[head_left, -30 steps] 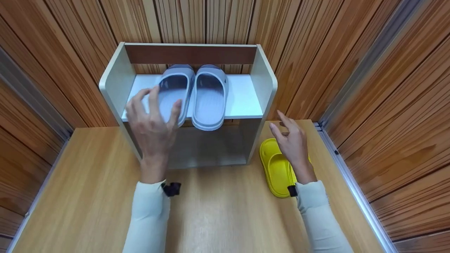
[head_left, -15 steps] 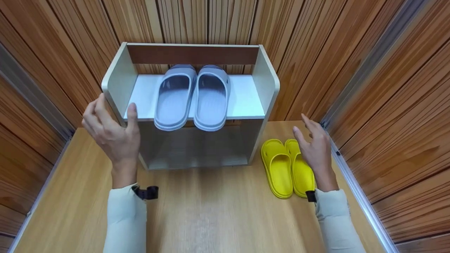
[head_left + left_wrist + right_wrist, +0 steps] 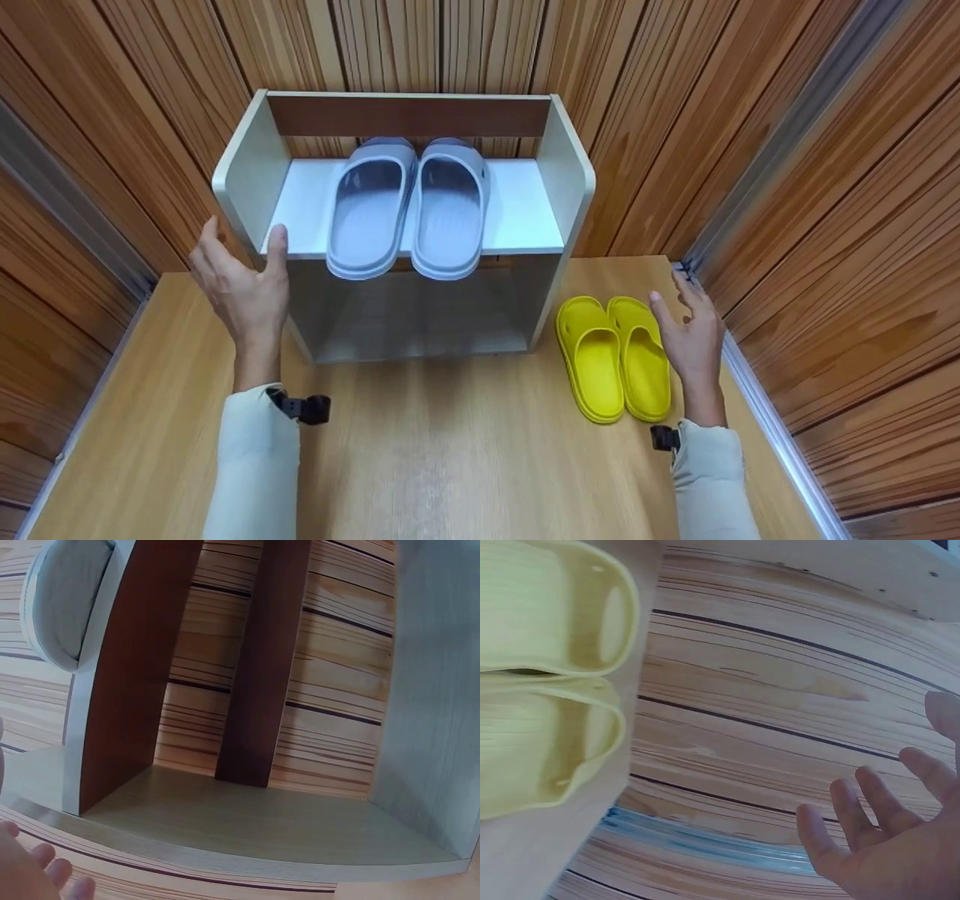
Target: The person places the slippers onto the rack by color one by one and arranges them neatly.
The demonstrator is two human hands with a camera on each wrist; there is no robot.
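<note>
Two grey-blue clogs [image 3: 448, 214] sit side by side on the white upper shelf of a small rack [image 3: 517, 217], their heel ends jutting past its front edge. My left hand [image 3: 246, 292] is at the rack's left side panel, fingers spread and holding nothing. In the left wrist view, its fingertips [image 3: 56, 870] show beside the rack's edge. A pair of yellow clogs [image 3: 600, 367] rests on the wooden floor to the right of the rack. Just right of them is my right hand [image 3: 694, 337], its fingers relaxed with nothing in them.
Wood-plank walls [image 3: 637, 112] close in the back and both sides. A metal rail [image 3: 772, 427] runs along the right edge of the wooden floor [image 3: 450, 465]. Beneath the upper shelf, the rack has a lower compartment [image 3: 420, 315].
My left hand has moved left, off the left grey-blue clog, to the rack's side. My right hand has shifted right and lower, uncovering the yellow clogs. The clogs stay where they were.
</note>
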